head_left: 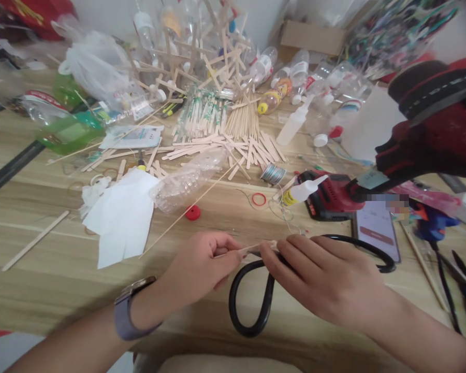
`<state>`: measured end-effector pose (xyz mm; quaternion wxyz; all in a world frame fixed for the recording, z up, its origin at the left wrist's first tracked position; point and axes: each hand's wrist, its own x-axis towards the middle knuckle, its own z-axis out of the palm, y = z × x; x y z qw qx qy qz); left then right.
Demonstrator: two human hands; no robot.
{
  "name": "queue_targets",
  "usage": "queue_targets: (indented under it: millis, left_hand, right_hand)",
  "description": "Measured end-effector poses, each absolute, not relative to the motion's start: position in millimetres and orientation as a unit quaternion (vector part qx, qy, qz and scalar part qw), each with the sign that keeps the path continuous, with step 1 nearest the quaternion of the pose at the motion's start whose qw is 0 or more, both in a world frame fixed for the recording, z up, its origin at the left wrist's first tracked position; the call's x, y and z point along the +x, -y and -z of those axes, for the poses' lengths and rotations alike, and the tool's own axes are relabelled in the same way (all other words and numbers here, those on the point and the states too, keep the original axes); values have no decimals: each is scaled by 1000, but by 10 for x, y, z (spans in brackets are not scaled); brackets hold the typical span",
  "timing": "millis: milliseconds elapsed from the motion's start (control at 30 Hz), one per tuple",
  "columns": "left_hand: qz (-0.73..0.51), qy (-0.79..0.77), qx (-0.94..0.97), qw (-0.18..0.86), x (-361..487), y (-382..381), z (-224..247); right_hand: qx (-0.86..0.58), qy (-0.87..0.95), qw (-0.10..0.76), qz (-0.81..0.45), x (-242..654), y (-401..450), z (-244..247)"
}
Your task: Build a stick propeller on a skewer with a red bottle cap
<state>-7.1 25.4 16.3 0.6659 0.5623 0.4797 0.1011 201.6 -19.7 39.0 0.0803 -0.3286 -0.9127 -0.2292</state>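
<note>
Near the table's front edge, my left hand (205, 261) is closed, its thumb and forefinger pinching one end of a thin tan strip (252, 249). That strip runs across to the fingertips of my right hand (314, 272), which is curled over the middle of black-handled scissors (233, 295). One big handle loop sticks out below the right fingers and the other shows behind the hand. The scissors' blades are hidden under my hand, and I cannot tell whether the strip is wood or rubber.
Craft sticks (221, 145) and bamboo skewers (244, 116) lie beyond the hands. A red cap (193, 212), a glue bottle (301, 192), white paper (128, 217) and a crumpled plastic bottle (190, 178) are nearer. A red-black power tool (423, 124) and a phone (376, 228) stand right.
</note>
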Motion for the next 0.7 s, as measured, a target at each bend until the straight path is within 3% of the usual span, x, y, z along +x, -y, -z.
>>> queue_targets:
  millis: [700]
  left_hand:
    - [-67, -494, 568, 655, -48, -260, -127]
  right_hand:
    - [-302, 928, 79, 205, 2044, 220, -340]
